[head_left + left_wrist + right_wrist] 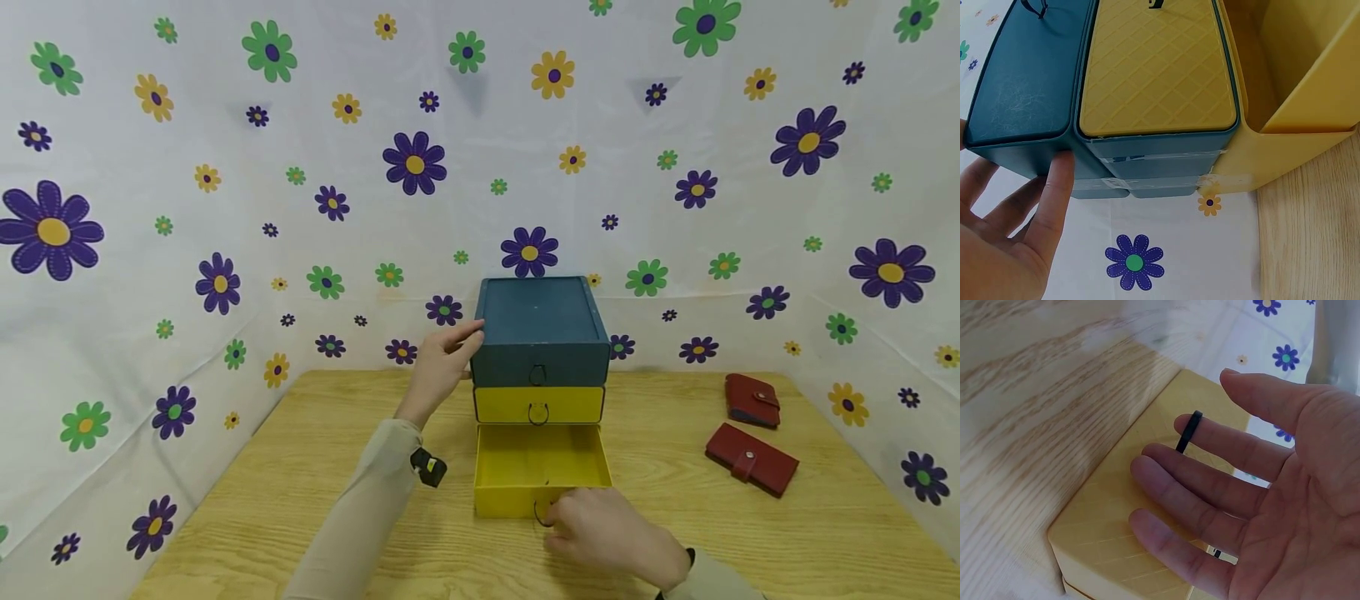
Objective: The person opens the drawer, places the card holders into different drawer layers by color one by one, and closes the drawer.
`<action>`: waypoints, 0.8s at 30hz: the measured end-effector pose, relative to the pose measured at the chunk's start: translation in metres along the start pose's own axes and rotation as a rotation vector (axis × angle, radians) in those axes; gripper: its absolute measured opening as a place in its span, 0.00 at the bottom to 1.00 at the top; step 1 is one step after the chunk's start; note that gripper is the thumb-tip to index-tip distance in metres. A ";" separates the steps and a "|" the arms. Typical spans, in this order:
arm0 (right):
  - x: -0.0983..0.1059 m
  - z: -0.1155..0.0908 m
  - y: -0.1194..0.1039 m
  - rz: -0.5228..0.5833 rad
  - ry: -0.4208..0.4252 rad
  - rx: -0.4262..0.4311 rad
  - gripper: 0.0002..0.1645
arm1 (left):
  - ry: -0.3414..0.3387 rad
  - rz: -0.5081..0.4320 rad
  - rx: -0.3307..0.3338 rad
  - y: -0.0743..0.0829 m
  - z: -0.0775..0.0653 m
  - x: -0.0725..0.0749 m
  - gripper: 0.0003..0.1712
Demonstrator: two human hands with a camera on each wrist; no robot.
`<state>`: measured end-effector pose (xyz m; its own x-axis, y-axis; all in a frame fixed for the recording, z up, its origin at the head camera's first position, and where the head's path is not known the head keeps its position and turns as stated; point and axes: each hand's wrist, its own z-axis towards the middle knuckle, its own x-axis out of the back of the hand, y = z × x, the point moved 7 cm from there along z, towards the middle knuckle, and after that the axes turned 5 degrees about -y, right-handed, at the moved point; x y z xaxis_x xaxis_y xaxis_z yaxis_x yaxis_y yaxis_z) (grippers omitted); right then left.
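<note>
A small drawer cabinet (pixel 540 310) stands on the table, with a blue top drawer (pixel 502 367), a yellow middle drawer (pixel 498 405) and a yellow bottom drawer (pixel 498 502). The bottom drawer is pulled out, and its visible inside holds nothing. My right hand (pixel 600 529) is at its front, the index finger hooked through the black loop handle (pixel 1190 431); the other fingers lie close over the drawer front. My left hand (pixel 442 362) rests against the cabinet's left side at the blue top level, fingertips (pixel 1060 165) touching the blue wall.
Two red wallets lie at the right of the wooden table (pixel 337 500): a smaller wallet (pixel 752 398) behind and a longer wallet (pixel 753 458) in front. A white flower-patterned sheet (pixel 337 250) hangs behind the table and at both sides.
</note>
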<state>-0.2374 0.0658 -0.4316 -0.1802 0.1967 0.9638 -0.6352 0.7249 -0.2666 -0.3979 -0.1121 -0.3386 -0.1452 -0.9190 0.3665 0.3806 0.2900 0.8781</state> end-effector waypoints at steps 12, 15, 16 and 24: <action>-0.001 -0.003 -0.003 -0.012 0.000 -0.001 0.07 | 0.000 -0.012 -0.009 -0.001 0.000 0.000 0.23; 0.000 -0.003 -0.004 -0.022 0.009 0.008 0.08 | 0.000 -0.012 -0.014 -0.001 0.001 0.000 0.23; -0.001 -0.004 -0.004 -0.022 0.007 0.007 0.08 | -0.001 -0.013 -0.015 -0.001 0.001 0.000 0.23; 0.001 -0.003 0.001 0.066 -0.025 -0.020 0.06 | -0.003 -0.012 -0.005 -0.001 0.001 -0.001 0.23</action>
<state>-0.2354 0.0685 -0.4311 -0.2399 0.2280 0.9437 -0.6064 0.7239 -0.3290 -0.3987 -0.1117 -0.3396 -0.1529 -0.9214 0.3571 0.3836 0.2777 0.8807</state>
